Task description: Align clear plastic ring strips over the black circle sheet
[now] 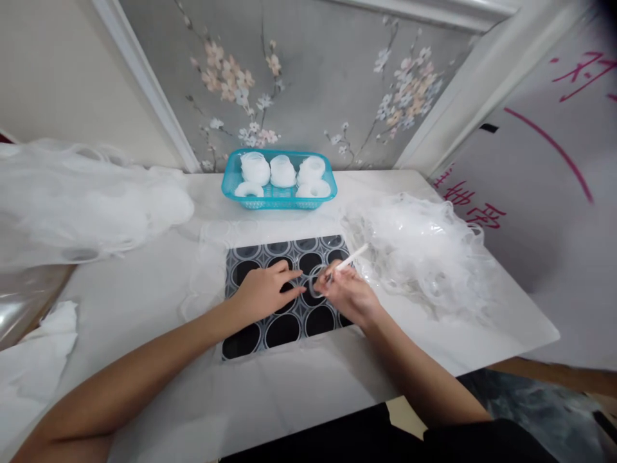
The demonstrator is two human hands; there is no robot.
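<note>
A dark sheet [283, 331] printed with rows of black circles lies on the white table in front of me. Over its middle is my left hand [264, 290], its fingers and thumb apart and nothing visible between them. My right hand [353, 297] is closed around a thin white stick [355, 254] that slants up to the right. A clear ring [312, 287] is at this hand's fingertips, close to my left fingers. I cannot tell whether the stick touches the ring.
Behind the sheet stands a blue plastic basket [279, 204] with several stacks of white rings. A heap of clear rings [424, 251] lies to the right. At the left is a large pile of translucent white pieces [91, 206]. The table [511, 321] ends at a rounded right corner.
</note>
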